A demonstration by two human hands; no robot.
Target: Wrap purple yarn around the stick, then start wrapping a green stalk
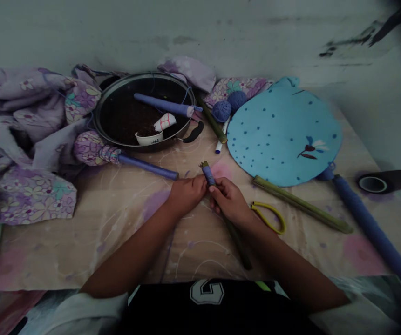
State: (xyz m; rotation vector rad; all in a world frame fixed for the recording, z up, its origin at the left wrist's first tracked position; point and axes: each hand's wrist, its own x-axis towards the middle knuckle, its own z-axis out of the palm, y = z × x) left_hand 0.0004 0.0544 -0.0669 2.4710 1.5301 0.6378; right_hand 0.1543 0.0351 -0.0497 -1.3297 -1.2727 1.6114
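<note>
A thin green stick (234,239) slants across the table's near middle, its upper end wound with blue yarn (208,175). My right hand (231,197) is closed around the stick just below the winding. Against the wound part, my left hand (189,193) is closed, seemingly pinching the yarn; its fingertips are partly hidden. From under that wrist, a thin blue strand trails toward the table's front edge. Yellow-handled scissors or snips (272,217) lie beside my right forearm, partly covered by it. Another bare green stick (301,204) lies to the right.
A black pan (116,135) holds dark crumbs, a yarn-wrapped stick (161,104) and a white cup (149,139). Floral cloth (36,195) is heaped left. Yarn balls (221,111), a marker (219,148) and a blue dotted fan-shaped piece (266,139) lie at the back right.
</note>
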